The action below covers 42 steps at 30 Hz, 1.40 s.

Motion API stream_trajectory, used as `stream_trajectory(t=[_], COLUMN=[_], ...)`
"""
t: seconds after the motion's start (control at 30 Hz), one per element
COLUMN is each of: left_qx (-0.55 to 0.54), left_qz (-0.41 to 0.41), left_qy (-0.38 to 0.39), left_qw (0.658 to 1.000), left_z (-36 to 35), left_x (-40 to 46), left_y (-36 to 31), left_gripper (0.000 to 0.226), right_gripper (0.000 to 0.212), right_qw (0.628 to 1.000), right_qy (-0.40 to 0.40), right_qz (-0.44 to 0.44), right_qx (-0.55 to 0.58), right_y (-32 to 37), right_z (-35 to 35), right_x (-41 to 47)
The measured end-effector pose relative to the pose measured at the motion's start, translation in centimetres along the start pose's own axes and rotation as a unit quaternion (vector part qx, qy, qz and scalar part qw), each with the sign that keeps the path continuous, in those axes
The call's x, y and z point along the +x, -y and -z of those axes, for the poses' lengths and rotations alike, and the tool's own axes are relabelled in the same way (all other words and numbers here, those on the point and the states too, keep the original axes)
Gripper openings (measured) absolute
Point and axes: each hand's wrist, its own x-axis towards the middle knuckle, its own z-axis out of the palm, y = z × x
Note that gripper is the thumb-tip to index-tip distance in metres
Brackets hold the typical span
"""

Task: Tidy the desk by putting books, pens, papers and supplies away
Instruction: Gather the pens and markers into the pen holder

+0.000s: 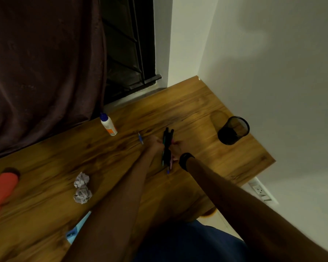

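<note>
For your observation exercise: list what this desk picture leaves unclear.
- Pens, head view: exact count lost to blur and overlap between left hand and right hand.
- Red object: cut off by the left edge.
- Glue bottle label: too small to read.

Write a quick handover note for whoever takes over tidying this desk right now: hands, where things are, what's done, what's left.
Right hand: grips a bundle of pens above the desk.
Left hand: at the bundle, seems to steady it; grip blurred.
Mesh cup: upright near the right edge, looks empty.
Done: most pens gathered.
Left: drop the bundle in the cup; pick up the loose blue pen; bin the two paper balls; put away the glue bottle, the red item at left and the blue paper at the near edge.
</note>
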Motion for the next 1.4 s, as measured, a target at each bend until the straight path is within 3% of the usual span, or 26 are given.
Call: stream_trajectory(t=[0.07, 0.17, 0.23, 0.33, 0.67, 0.9, 1.0, 1.07, 1.13, 1.4], left_qx=[-0.038, -0.11, -0.152, -0.186, -0.233, -0.268, -0.269, -0.272, -0.267, -0.218], left_qz=[0.01, 0.051, 0.068, 0.078, 0.11, 0.081, 0.051, 0.033, 0.015, -0.054], left_qy=[0.013, 0.025, 0.038, 0.044, 0.036, 0.029, 0.014, 0.012, 0.018, 0.053], left_qw=[0.999, 0.992, 0.985, 0.978, 0.966, 0.959, 0.962, 0.962, 0.963, 0.973], left_z=[-0.2, -0.5, -0.7, -0.8, -1.6, -2.4, -2.3, -2.2, -2.1, -4.0], left_x=[-0.2, -0.5, -0.6, -0.7, -2.2, -2.6, -2.8, -2.7, -2.5, -2.9], left_y=[-0.4, -0.9, -1.1, -1.1, -2.4, -2.2, -2.2, -2.1, -1.9, -3.3], left_gripper=[0.007, 0.024, 0.007, 0.023, 0.039, 0.043, 0.039, 0.033, 0.028, 0.024], right_gripper=[0.036, 0.032, 0.028, 0.035, 0.037, 0.035, 0.029, 0.036, 0.041, 0.027], right_qw=[1.0, 0.999, 0.999, 0.998, 0.993, 0.99, 0.991, 0.989, 0.986, 0.977], right_qy=[-0.013, -0.028, -0.026, -0.013, 0.004, 0.007, 0.018, 0.029, 0.034, 0.001], right_qz=[0.002, 0.016, 0.031, 0.045, 0.114, 0.136, 0.115, 0.099, 0.097, 0.124], right_qx=[0.02, 0.028, -0.01, -0.038, -0.041, -0.03, 0.06, 0.111, 0.131, 0.173], right_y=[0.5, 2.0, 2.1, 2.1, 0.8, 0.1, -0.2, -0.2, -0.1, -0.5], right_z=[0.1, 0.3, 0.5, 0.9, 1.6, 2.5, 2.9, 3.4, 3.8, 6.1], right_x=[-1.3, -4.5, -4.9, -5.0, -5.1, -4.8, -4.8, -5.1, -5.3, -5.9])
